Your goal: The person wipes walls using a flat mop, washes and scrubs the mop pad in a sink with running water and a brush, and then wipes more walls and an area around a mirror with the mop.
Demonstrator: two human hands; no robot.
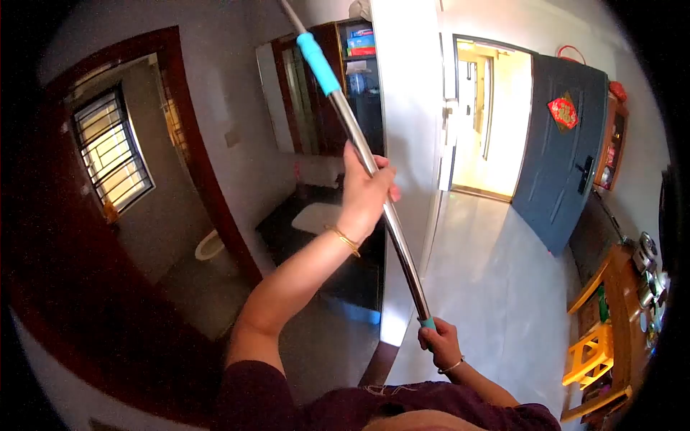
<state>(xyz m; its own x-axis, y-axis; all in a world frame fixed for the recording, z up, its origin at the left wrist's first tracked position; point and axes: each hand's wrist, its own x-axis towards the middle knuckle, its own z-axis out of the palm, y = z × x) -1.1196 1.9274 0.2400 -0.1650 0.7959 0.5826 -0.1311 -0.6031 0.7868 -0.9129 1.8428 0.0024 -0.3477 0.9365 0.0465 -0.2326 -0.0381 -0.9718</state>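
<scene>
A long shiny metal pole point(407, 260) with turquoise sleeves slants from the lower right up past the top edge of the view. Its far end is out of sight, so what it carries cannot be made out. My left hand point(365, 188), a gold bangle at the wrist, is closed around the bare metal at mid-length. Lower down, my right hand point(442, 343) grips the turquoise end of the pole, close in front of my body.
On the left, a dark-framed doorway point(183, 108) opens onto a room with a barred window point(113, 151). A sink point(316, 218) and mirror cabinet lie behind the pole. A white wall edge point(410, 86) stands close by. Rightward are an open grey door point(557, 144), a wooden table point(624, 287) and a yellow stool point(591, 357).
</scene>
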